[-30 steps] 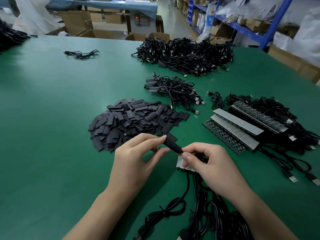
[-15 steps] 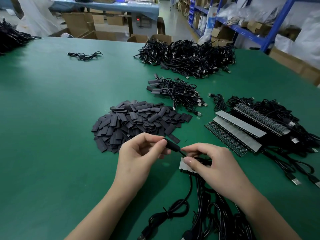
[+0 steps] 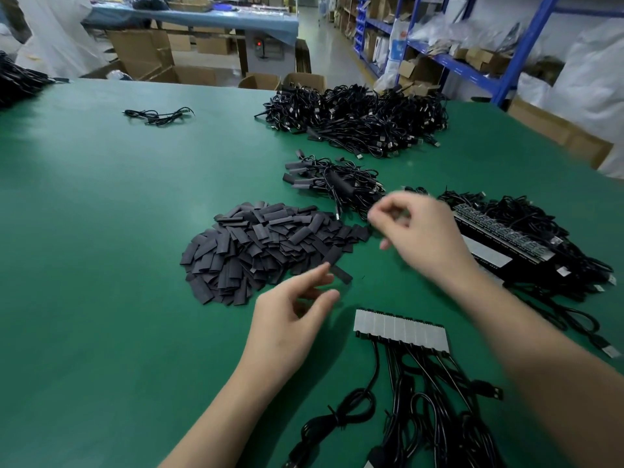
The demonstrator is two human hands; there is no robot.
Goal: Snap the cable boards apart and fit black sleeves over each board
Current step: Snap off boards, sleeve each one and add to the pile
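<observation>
While the camera tips down over the matte green worktop [image 3: 101, 231], a dark tangle of cables [image 3: 17, 82] spills in at the far left edge. A single thin black lead [image 3: 157, 115] lies loose and well apart from it.

Moving in, here is the big mound of black sleeves [image 3: 263, 244]: short, flat, dull rectangles lying every which way. The left hand [image 3: 290, 319] hovers at its near right edge. Its fingers [image 3: 322, 273] are loosely curved with the thumb a little apart, and nothing shows between them. One stray sleeve [image 3: 342, 276] lies flat on the worktop just beyond the fingertips.

Just right of that hand sits the strip of boards [image 3: 401, 329], a pale grey, ribbed panel, its segments joined side by side. Glossy black cords [image 3: 422, 400] trail off its near edge in loops toward the person.

Farther back is a small bundle of sleeved cables [image 3: 334, 187], and behind that a much larger heap of coiled cables [image 3: 358, 119].

The right hand [image 3: 425, 238] is raised above the worktop, blurred, its fingers [image 3: 374, 214] curled in with thumb and forefinger close. Whether they pinch anything, I cannot tell.

Further right lie long stacked board strips [image 3: 499, 238], dark and studded on one face and pale on another, bedded in more black cable. Beyond the worktop's corner stands blue metal shelving [image 3: 526, 45].
</observation>
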